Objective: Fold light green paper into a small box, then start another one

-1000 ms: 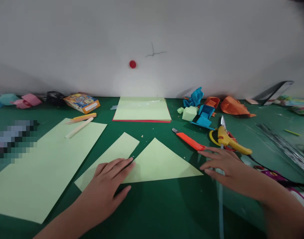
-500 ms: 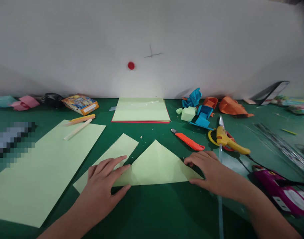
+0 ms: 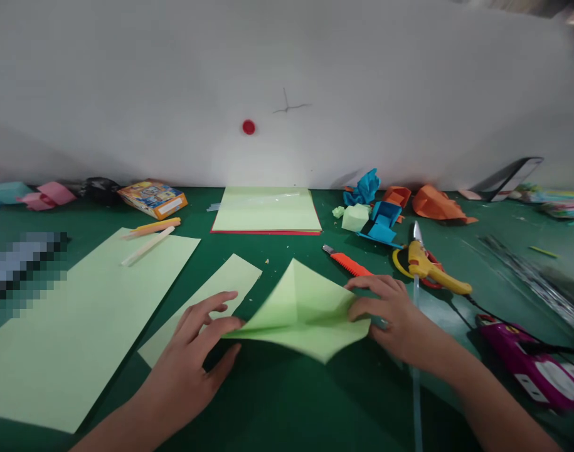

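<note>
A light green sheet of paper [image 3: 293,307] stands partly unfolded between my hands, its creases showing and its front flap lifted off the table. My right hand [image 3: 390,317] pinches its right corner between thumb and fingers. At the left corner, my left hand [image 3: 197,345] has its fingers apart, the index fingertip touching the paper and the thumb below it. Beneath and beyond my left hand lies a green paper strip [image 3: 221,282]. An orange utility knife [image 3: 350,263] is just beyond my right hand, which covers its rear end.
A large green sheet [image 3: 79,333] lies left, bearing glue sticks [image 3: 148,245]. A paper stack [image 3: 268,213] sits at the back. Right are a yellow hot glue gun [image 3: 425,267], scissors partly under it, a magenta device [image 3: 526,361] and folded paper pieces [image 3: 385,216]. A wall [image 3: 174,94] bounds the table.
The folded paper triangle has been opened: its front flap now spreads toward me. My right hand has lifted the right corner slightly and shifted left. My left hand has barely moved.
</note>
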Tool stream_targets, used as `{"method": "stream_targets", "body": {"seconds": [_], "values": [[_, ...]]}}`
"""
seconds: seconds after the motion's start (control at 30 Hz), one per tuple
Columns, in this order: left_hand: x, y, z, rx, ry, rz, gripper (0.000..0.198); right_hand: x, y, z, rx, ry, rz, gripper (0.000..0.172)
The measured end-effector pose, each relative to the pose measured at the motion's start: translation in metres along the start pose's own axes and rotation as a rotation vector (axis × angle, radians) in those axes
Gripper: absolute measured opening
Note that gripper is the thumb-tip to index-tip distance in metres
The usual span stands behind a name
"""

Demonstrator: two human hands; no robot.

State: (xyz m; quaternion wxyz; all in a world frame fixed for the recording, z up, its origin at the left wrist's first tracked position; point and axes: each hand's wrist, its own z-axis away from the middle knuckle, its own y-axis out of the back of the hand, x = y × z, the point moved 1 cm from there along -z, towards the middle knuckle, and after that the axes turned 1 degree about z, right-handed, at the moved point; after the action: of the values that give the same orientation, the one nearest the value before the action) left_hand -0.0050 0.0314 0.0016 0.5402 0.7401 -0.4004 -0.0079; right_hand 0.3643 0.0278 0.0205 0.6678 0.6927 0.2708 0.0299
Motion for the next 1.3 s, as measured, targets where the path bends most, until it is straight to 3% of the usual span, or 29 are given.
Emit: {"method": "stream_targets", "body": {"seconds": [0.13, 0.37, 0.63, 0.73, 0.9, 1.03, 1.13, 1.3], "values": [[0.004, 0.001, 0.0, 0.019, -0.023, 0.035, 0.043, -0.002, 0.002, 0.0, -0.086, 0.019, -0.014, 0.051], [0.001, 0.007, 0.002, -0.02, -0.121, 0.031, 0.062, -0.006, 0.002, -0.001, -0.174, 0.032, -0.112, 0.056], [-0.001, 0.012, 0.002, 0.015, -0.138, 0.006, 0.056, -0.005, 0.0, 0.002, -0.125, 0.003, -0.167, 0.051], [0.003, 0.012, 0.0, -0.033, -0.123, -0.013, 0.05, -0.006, 0.002, 0.001, -0.12, -0.038, -0.211, 0.041], [0.009, 0.005, -0.003, -0.255, -0.126, -0.03, 0.039, -0.008, 0.001, -0.002, -0.125, -0.086, -0.238, 0.046], [0.01, -0.001, 0.001, -0.4, -0.2, -0.112, 0.049, -0.008, -0.001, -0.004, -0.117, -0.115, -0.229, 0.045], [0.007, -0.003, 0.003, -0.395, -0.215, -0.17, 0.06, -0.008, -0.002, -0.004, -0.129, -0.142, -0.24, 0.044], [0.002, -0.004, 0.0, -0.352, -0.221, -0.193, 0.059, -0.009, -0.001, -0.004, -0.19, -0.127, -0.283, 0.042]]}}
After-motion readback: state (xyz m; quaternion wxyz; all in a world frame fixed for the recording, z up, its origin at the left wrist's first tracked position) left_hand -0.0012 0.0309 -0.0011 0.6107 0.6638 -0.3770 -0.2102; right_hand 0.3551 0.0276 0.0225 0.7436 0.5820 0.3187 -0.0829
